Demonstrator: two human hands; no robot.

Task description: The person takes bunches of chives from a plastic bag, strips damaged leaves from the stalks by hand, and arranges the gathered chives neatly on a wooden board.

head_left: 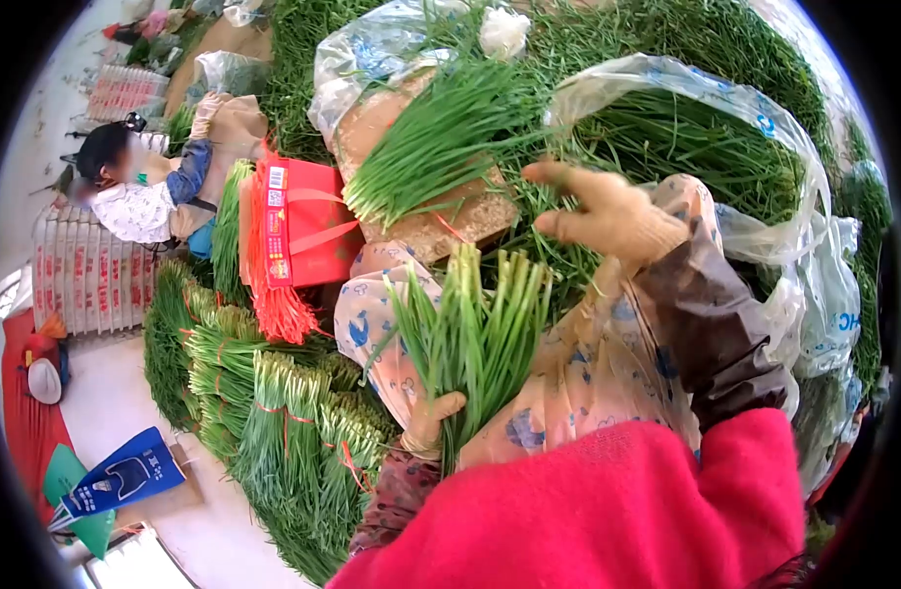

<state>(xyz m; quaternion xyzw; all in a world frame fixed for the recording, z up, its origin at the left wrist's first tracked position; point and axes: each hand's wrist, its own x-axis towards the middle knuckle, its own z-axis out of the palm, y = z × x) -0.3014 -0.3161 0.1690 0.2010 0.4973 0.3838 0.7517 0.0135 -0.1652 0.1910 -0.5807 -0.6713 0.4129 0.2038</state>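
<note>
My left hand [433, 424], in a pale glove, is closed round the leafy end of a bunch of green chives [480, 329], whose cut ends point up and away from me over my lap. To the right, my gloved right hand [603, 211] is raised with its fingers apart, and nothing shows between them. Just left of that hand, loose chives [441, 137] lie across a brown board [470, 218]. A red box [318, 231] with orange-red ties [286, 316] hanging over its side stands beside the board.
Tied chive bundles [274, 417] are piled at my left. An open clear plastic bag [814, 187] of chives lies to the right, and loose greens [666, 29] cover the ground beyond. Another person [141, 196] works at the far left near stacked white-and-red packages [87, 270].
</note>
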